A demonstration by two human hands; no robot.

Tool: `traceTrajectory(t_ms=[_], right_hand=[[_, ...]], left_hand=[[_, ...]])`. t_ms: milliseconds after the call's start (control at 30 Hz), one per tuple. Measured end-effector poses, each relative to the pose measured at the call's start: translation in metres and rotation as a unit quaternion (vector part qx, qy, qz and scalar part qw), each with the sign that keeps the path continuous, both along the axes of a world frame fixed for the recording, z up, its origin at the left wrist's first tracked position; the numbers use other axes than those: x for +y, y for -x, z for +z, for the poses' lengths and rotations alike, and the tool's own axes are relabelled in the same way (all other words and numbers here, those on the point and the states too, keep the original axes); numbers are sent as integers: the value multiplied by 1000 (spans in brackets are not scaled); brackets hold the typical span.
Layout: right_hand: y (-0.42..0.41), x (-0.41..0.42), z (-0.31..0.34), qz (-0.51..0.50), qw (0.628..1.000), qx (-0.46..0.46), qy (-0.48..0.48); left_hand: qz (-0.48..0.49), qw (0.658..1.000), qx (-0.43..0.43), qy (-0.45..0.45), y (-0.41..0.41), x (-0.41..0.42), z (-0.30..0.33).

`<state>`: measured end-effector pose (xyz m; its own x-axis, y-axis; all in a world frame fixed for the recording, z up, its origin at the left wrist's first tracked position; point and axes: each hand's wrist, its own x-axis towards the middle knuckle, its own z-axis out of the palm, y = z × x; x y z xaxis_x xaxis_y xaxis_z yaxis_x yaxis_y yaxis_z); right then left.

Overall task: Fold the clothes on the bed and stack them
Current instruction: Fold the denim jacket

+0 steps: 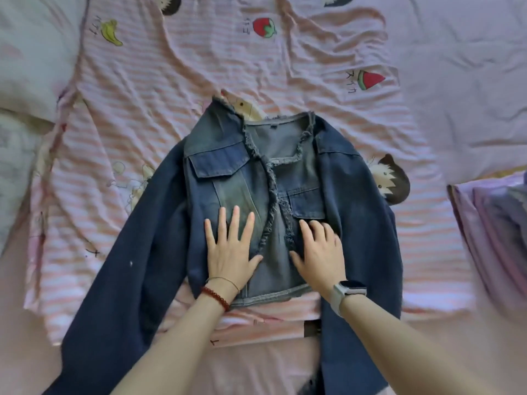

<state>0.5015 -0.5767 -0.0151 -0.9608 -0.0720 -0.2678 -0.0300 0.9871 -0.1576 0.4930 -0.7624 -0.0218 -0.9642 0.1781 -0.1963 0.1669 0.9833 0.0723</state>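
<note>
Bed [456,52], covered in pale lilac sheeting. Spread over the middle: pink-striped blanket [176,89] printed with fruit and cartoon figures, heavily wrinkled. Flat on that blanket: denim jacket [228,172], front up, sleeves splayed outward. At the right edge: lilac folded stack [490,223]. At the left: white pillow [25,61].

Pink striped cartoon sheet [285,67], white pillow [25,67]

both forearms are stretched forward from the lower edge, converging slightly. the left hand [231,252] is laid flat, palm down, fingers straight and spread, thumb angled out toward the right hand [320,250]. the right hand is set just beside it, palm down, fingers loosely bent at the knuckles, thumb out toward the left. the two hands are kept apart, thumbs near.
</note>
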Motion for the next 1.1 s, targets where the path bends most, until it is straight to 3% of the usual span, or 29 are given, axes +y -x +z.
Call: traceTrajectory(t_ms=[133,200,300,367,433,500,567,633,733,833,933,1000,1100], right_hand=[[5,-1,-9,-4,997,67,-43],[10,2,-5,-19,996,86,-21],[21,13,15,-169,973,72,143],[24,23,34,-290,912,33,287],[27,36,50,-359,857,51,367],[33,44,61,-375,835,91,393],[37,46,68,-354,842,114,391],[38,42,74,-302,865,134,377],[37,22,74,-168,907,147,358],[34,0,61,13,941,14,339],[17,-9,41,8,950,-48,307],[0,-9,35,-33,957,-19,288],[-25,-4,24,7,980,36,193]], left_hand=[[-15,999,33,-5,2,-5,-1],[7,993,82,-87,3,-10,5],[31,955,127,-267,-3,-9,29],[-9,942,128,-311,-18,-7,42],[-49,964,91,-245,-37,-7,41],[-83,993,-48,-72,-47,-9,35],[-69,987,-146,5,-46,-8,29],[-29,980,-181,-80,-40,-2,36],[71,981,-42,-175,-38,0,48],[268,944,37,-188,-36,-15,48],[392,885,-34,-250,-41,-26,43],[403,871,-35,-279,-47,-27,45],[441,850,-47,-286,-54,-24,46]])
